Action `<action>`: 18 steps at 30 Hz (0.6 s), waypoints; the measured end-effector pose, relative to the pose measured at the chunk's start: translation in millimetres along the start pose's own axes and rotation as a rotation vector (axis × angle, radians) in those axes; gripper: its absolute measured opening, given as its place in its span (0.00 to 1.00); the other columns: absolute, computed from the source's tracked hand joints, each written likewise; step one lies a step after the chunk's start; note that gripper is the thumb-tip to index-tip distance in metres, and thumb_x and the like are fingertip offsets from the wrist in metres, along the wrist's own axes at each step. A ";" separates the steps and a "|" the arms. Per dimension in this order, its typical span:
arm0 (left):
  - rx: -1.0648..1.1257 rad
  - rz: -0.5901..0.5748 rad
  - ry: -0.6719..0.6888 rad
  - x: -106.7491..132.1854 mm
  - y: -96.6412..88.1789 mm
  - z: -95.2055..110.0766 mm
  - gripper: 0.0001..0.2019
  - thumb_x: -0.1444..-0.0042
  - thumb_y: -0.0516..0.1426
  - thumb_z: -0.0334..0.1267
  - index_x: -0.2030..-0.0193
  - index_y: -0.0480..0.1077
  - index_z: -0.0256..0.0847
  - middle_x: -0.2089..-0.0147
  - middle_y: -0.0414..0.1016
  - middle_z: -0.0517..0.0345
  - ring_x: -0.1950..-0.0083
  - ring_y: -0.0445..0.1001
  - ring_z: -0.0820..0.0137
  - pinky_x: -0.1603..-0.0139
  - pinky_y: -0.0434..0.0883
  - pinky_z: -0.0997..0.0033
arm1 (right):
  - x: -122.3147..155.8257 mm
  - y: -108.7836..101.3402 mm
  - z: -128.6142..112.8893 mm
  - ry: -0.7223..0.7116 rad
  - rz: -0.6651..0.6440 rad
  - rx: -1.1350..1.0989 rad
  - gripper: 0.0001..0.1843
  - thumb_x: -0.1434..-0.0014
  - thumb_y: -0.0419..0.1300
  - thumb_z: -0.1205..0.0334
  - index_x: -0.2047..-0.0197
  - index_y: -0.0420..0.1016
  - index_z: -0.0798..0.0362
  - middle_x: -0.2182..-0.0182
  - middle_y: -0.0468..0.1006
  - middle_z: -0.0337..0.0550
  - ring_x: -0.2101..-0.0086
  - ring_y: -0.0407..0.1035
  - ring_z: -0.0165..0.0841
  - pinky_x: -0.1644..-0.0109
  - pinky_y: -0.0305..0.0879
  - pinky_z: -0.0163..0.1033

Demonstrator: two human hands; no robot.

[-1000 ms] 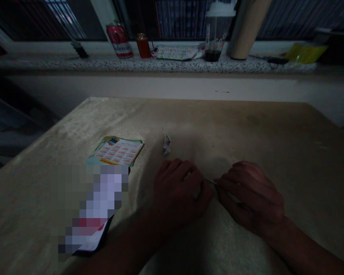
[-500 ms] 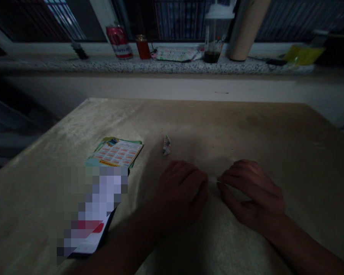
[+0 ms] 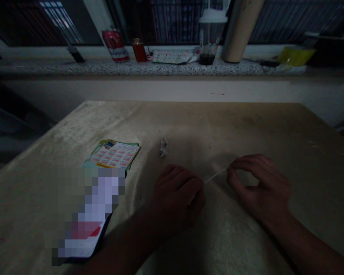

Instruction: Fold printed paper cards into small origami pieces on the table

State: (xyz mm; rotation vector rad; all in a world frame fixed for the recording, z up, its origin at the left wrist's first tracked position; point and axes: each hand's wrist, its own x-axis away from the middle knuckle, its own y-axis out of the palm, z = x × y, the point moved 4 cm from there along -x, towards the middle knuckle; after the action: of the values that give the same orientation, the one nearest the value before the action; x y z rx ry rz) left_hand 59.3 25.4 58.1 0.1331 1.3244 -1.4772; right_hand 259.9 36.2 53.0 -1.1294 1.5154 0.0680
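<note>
Dim tan table point(image 3: 246, 126) under a cluttered sill point(image 3: 160, 68); thin strip point(image 3: 215, 175) spans the gap between both hands, long axis running left to right, tilted away rightward; left hand point(image 3: 177, 194) fisted on its near end; right hand point(image 3: 260, 187) pinches the far end, other fingers loose.

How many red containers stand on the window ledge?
2. On the window ledge, a red can sits left, and a smaller red jar stands just right of it. The dim light may hide others.
</note>
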 end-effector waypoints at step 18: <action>0.736 -0.017 -0.450 13.3 2.1 -32.2 0.15 0.44 0.58 0.28 0.50 0.74 0.43 0.56 0.82 0.52 0.59 0.81 0.67 0.57 0.79 0.64 | 23.3 38.3 19.5 1.007 -0.444 -1.289 0.07 0.45 0.71 0.60 0.69 0.79 0.54 0.76 0.81 0.39 0.77 0.76 0.31 0.69 0.76 0.37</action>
State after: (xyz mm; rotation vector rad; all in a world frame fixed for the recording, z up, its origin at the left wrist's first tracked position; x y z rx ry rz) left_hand 38.2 42.1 35.8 0.2442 0.3883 -1.8181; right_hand 252.4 54.4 8.3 -2.8133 2.0502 0.2094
